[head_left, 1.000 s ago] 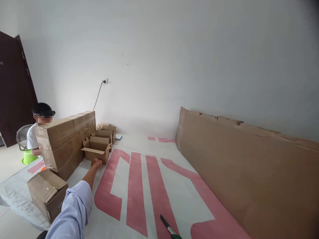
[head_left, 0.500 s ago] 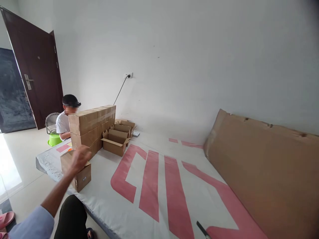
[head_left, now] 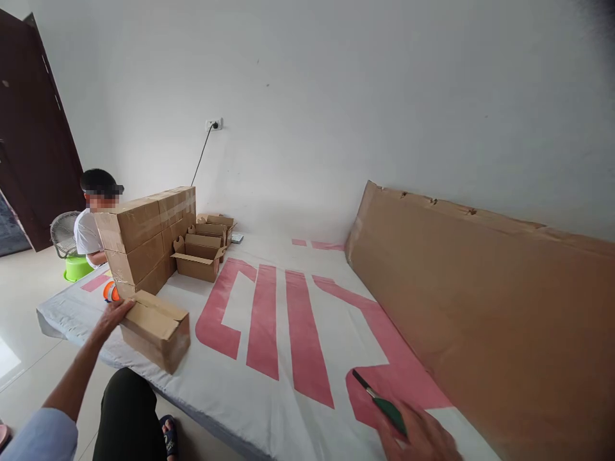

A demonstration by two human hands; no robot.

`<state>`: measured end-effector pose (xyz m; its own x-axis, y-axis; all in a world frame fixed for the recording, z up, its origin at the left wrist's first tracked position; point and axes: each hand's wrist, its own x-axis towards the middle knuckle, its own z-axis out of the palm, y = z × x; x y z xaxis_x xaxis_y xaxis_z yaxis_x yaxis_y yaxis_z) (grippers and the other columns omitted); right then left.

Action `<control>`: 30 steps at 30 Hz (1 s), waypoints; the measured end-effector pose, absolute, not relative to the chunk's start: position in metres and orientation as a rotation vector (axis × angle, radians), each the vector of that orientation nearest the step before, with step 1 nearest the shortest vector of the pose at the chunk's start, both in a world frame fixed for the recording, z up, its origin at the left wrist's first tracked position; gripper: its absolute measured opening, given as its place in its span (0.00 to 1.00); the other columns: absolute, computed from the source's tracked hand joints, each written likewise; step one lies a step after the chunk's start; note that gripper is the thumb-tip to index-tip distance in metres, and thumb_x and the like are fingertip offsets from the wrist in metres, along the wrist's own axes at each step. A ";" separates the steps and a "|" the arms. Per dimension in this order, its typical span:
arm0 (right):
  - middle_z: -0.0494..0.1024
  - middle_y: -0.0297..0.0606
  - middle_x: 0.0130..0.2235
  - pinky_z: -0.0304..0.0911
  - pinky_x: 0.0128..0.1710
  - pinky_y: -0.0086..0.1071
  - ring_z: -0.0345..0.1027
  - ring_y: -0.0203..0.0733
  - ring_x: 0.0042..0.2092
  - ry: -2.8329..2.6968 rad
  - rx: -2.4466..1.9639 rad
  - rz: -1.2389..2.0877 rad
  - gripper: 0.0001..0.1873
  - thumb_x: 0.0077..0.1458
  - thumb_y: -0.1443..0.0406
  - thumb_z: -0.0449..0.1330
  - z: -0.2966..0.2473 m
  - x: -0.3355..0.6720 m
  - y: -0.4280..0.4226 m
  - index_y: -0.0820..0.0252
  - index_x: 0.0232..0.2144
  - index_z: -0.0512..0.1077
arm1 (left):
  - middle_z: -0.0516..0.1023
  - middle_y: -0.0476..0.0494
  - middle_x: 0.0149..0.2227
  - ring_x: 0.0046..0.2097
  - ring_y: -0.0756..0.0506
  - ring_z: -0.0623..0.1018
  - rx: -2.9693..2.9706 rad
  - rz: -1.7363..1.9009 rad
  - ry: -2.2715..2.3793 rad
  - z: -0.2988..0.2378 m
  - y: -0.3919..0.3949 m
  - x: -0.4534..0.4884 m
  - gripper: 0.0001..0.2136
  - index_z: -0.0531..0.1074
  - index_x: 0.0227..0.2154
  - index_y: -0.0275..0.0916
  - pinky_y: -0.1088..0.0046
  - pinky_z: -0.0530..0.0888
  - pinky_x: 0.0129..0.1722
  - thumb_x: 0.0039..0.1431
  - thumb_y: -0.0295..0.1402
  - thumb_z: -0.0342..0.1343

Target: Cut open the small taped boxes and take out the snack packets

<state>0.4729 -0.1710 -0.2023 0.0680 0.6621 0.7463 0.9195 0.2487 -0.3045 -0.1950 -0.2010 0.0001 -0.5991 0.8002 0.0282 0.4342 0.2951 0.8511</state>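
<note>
My left hand [head_left: 115, 314] grips the rear left end of a closed cardboard box [head_left: 154, 314] near the table's front edge. My right hand [head_left: 423, 432], somewhat blurred, is closed around the green handle of a slim knife-like tool [head_left: 382, 400] with a dark tip, over the pink lettering on the right. Behind the box stands a stack of taped cardboard boxes [head_left: 144, 224]. An orange roll [head_left: 110, 292], perhaps tape, is beside the stack. Open cardboard boxes [head_left: 196, 269] stand in a row to the stack's right.
A white cloth with pink lettering covers the table [head_left: 216, 397]. A large cardboard sheet [head_left: 471, 307] leans on the wall at right. Beyond the stack sits another person [head_left: 89, 234], near a fan [head_left: 65, 234] and a green stool [head_left: 77, 269].
My left hand has come down from above the box onto its end, and the box has shifted right and turned. My right hand has entered view with the tool. The view has swung right.
</note>
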 end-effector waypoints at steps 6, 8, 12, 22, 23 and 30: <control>0.81 0.56 0.53 0.70 0.58 0.54 0.75 0.60 0.57 -1.746 -1.372 -0.191 0.25 0.73 0.50 0.51 -0.178 0.415 -0.159 0.63 0.55 0.74 | 0.87 0.41 0.38 0.48 0.31 0.83 1.364 1.123 1.904 -0.030 -0.194 -0.089 0.32 0.85 0.37 0.38 0.62 0.79 0.46 0.49 0.65 0.62; 0.82 0.53 0.54 0.71 0.58 0.54 0.75 0.60 0.58 -1.753 -1.373 -0.121 0.25 0.74 0.49 0.50 -0.176 0.403 -0.160 0.61 0.55 0.74 | 0.88 0.39 0.43 0.50 0.31 0.83 1.408 1.078 1.816 -0.036 -0.195 -0.065 0.32 0.85 0.43 0.38 0.61 0.79 0.50 0.53 0.63 0.61; 0.82 0.50 0.55 0.71 0.58 0.53 0.75 0.57 0.58 -1.818 -1.371 -0.033 0.24 0.74 0.49 0.51 -0.179 0.391 -0.162 0.58 0.56 0.75 | 0.86 0.39 0.57 0.58 0.30 0.82 1.405 1.083 1.688 -0.043 -0.196 -0.039 0.33 0.82 0.58 0.42 0.59 0.80 0.56 0.55 0.57 0.64; 0.82 0.54 0.51 0.72 0.49 0.51 0.75 0.61 0.51 -1.747 -1.957 -0.057 0.26 0.65 0.51 0.50 -0.197 0.496 -0.182 0.59 0.49 0.79 | 0.71 0.41 0.73 0.75 0.30 0.66 1.400 1.276 1.563 -0.068 -0.204 -0.025 0.34 0.74 0.67 0.41 0.57 0.62 0.75 0.61 0.52 0.59; 0.82 0.53 0.51 0.72 0.50 0.51 0.76 0.62 0.52 -1.744 -2.013 0.002 0.26 0.64 0.51 0.49 -0.198 0.503 -0.186 0.59 0.49 0.79 | 0.72 0.41 0.72 0.74 0.29 0.67 1.376 1.293 1.551 -0.070 -0.206 -0.024 0.34 0.74 0.67 0.41 0.56 0.62 0.75 0.61 0.52 0.59; 0.83 0.57 0.49 0.72 0.51 0.55 0.77 0.67 0.53 -1.684 -2.104 0.137 0.29 0.61 0.51 0.45 -0.193 0.508 -0.192 0.58 0.47 0.80 | 0.75 0.39 0.69 0.69 0.29 0.71 1.246 1.328 1.451 -0.067 -0.211 -0.012 0.34 0.71 0.67 0.41 0.56 0.65 0.71 0.57 0.44 0.61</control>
